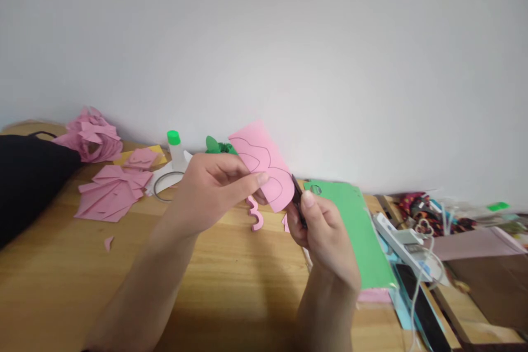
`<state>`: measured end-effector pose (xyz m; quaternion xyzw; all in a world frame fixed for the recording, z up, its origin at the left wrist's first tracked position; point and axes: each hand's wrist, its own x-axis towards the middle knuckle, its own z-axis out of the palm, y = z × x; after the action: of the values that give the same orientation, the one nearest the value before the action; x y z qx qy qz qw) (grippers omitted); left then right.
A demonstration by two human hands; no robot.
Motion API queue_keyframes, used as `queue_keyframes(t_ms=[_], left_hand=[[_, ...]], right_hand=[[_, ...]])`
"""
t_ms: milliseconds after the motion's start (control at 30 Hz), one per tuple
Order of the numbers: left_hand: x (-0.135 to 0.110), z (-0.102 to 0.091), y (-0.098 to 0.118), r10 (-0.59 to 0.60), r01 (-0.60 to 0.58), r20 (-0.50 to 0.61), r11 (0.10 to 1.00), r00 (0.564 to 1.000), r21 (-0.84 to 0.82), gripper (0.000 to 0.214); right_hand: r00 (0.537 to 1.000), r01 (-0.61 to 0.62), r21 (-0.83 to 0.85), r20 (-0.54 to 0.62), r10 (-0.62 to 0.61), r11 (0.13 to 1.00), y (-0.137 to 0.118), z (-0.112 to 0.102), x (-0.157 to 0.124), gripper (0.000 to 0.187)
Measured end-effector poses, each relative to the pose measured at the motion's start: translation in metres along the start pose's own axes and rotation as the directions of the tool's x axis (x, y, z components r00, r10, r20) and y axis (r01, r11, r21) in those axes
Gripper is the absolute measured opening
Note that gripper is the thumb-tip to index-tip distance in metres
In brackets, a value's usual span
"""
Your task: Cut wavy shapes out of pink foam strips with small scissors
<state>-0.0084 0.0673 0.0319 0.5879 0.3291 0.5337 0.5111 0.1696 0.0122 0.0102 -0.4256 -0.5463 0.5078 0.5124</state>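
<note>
Head view, 2 hands (212,190) (324,228) holding paper (256,143), scissors (297,195)

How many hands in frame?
2: left hand near centre, pinching a pink sheet; right hand just right of it, gripping a dark cutting tool. No others show.

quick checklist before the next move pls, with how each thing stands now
1. Pink sheet gripped by left hand: ok, pinched between thumb and fingers.
2. Scissors in right hand: ok, beside the sheet's right edge.
3. Drawn lines readable: ok, dark curves show.
4. Left hand's fingers clear of scissors: cannot tell, partly hidden behind the sheet.
5. Table free of scraps: not ok, a small pink scrap lies at left.
</note>
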Motion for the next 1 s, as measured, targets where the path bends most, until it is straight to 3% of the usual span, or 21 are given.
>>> queue_keyframes(t_ms=[500,800,1000], left_hand=[[0.0028,-0.0005,-0.0058,0.068,-0.067,0.023,0.997,0.997,-0.049,0.024],[0.0016,0.0007,-0.0071,0.065,-0.066,-0.05,0.998,0.997,-0.006,0.022],[0.001,-0.0019,-0.0065,0.056,-0.056,0.008,0.998,0.998,0.026,0.024]], right_hand=[[1.0,0.014,-0.016,0.01,-0.014,1.0,-0.0028,0.0008,0.0004,0.048],[1.0,-0.003,-0.069,0.008,0.004,0.998,-0.0027,0.0017,-0.0002,0.051],[1.0,-0.013,-0.082,0.016,0.014,0.997,-0.0045,0.0018,-0.001,0.052]])
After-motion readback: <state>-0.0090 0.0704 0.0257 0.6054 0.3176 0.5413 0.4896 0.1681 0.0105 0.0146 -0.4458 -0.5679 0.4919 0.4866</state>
